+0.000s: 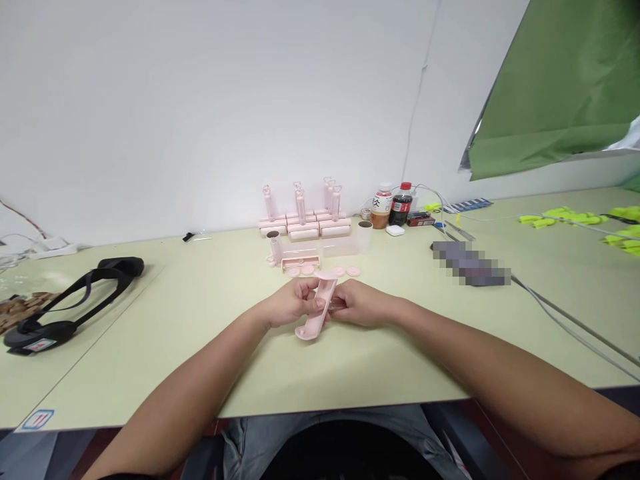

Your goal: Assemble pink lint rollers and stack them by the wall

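Between my two hands, above the pale green table (200,373), a long pink trough-shaped part (316,319) is held tilted, its hollow side showing. My left hand (293,303) grips it, thumb on its inner face. Close against its right side is my right hand (363,303), fingers closed round a small clear piece (338,304) that is mostly hidden. Just beyond my hands lie several pink discs (339,272) and a pink open part (301,263). Behind them are clear sleeves (345,247) and several pink rollers (305,231), with small pink tubes (301,207) standing on top.
Two bottles, one amber (381,208) and one dark (401,207), stand at the back beside a white case (395,231). To the right are a blurred dark object (470,263), cables and yellow-green pieces (563,217). A black strapped headset (75,300) lies left.
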The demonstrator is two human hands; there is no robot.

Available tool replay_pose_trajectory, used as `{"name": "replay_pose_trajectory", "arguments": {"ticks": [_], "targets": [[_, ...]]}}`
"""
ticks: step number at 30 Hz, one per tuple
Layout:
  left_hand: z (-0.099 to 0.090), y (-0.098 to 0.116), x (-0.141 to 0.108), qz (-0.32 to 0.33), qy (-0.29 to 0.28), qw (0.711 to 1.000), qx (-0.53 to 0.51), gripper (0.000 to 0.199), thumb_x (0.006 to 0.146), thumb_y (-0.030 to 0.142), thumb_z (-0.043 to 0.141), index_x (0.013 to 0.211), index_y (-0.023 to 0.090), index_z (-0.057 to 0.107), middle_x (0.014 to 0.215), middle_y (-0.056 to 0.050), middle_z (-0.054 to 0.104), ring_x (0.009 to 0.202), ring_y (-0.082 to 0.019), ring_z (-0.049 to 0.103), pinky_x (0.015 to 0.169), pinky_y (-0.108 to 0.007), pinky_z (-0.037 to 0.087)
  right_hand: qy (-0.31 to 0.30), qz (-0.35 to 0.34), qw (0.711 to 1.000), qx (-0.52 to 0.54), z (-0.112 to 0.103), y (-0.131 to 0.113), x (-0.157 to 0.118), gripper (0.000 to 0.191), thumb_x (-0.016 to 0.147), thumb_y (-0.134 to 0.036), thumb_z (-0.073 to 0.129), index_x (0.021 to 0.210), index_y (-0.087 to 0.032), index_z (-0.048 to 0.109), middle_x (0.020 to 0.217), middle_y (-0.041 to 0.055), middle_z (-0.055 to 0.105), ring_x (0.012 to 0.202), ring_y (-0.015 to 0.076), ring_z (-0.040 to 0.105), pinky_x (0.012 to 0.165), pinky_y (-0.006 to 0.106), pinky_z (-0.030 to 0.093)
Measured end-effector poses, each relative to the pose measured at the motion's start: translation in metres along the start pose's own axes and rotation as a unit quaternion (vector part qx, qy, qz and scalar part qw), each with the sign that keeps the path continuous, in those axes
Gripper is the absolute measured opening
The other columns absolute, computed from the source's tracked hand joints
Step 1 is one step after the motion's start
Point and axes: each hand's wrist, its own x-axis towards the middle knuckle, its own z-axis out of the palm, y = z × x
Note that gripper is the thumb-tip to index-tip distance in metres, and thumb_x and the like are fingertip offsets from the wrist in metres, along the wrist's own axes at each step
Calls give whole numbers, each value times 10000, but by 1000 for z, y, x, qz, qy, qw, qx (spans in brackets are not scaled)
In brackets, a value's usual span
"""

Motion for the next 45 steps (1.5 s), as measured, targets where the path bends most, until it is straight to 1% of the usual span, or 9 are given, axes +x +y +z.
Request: {"name": "replay_pose_trajectory", "arguments": {"ticks": [4,11,18,22,25,28,35,39,45], "targets": [[3,3,0,19,22,999,14,346,761,443,738,874,139,618,725,-58,684,681,-176,656,660,-283,491,9,7,1000,7,0,0,-1,130,797,-219,538,704,-153,599,580,-53,424,543,87,350,537,231,258],[-4,11,-3,27,137,990,37,364,748,478,725,839,151,594,726,-47,665,673,-171,635,640,-281,474,82,92,992,-38,-10,16,1,289,782,-310,566,577,-186,402,545,-57,360,526,90,326,508,244,223],[-11,11,-10,-63,58,985,151,303,797,436,645,685,170,553,553,25,534,451,-96,494,443,-218,370,258,133,943,163,-13,11,5,250,775,-429,571,765,-184,524,637,-29,524,489,96,444,459,230,317],[-1,6,-10,-108,72,958,254,284,807,452,592,716,183,598,500,35,503,413,-120,500,402,-230,379,158,176,951,200,-13,4,1,405,790,-479,604,1045,-164,603,620,-15,592,465,116,504,420,223,349],[5,0,-6,-106,122,942,295,371,785,543,601,765,174,641,518,34,498,400,-117,491,387,-232,353,68,136,976,157,-9,3,-2,301,768,-439,651,861,-153,648,555,-29,556,488,113,505,442,216,349],[5,-5,-2,-94,155,936,303,433,752,583,633,877,170,672,591,25,541,430,-115,505,413,-235,356,44,134,980,139,-11,3,-2,173,750,-333,639,770,-161,645,520,-49,508,469,101,479,430,207,340],[-9,-4,2,1,301,912,280,438,820,494,590,1130,186,619,914,-35,636,719,-146,582,668,-269,460,232,225,939,117,-54,27,-10,205,718,-246,618,892,-154,677,541,-27,531,434,103,494,368,190,322],[-13,-7,3,-21,299,920,253,326,816,455,594,983,181,652,856,-30,641,703,-151,587,667,-280,462,312,282,900,109,-66,60,-13,186,727,-252,650,875,-141,673,499,-16,542,406,100,477,390,204,348],[-9,-11,4,-31,252,926,278,247,822,408,578,891,186,661,782,-17,639,689,-149,565,642,-268,427,321,301,896,61,-63,88,-5,189,721,-274,647,855,-146,679,493,-24,545,385,97,427,396,223,295]]}}
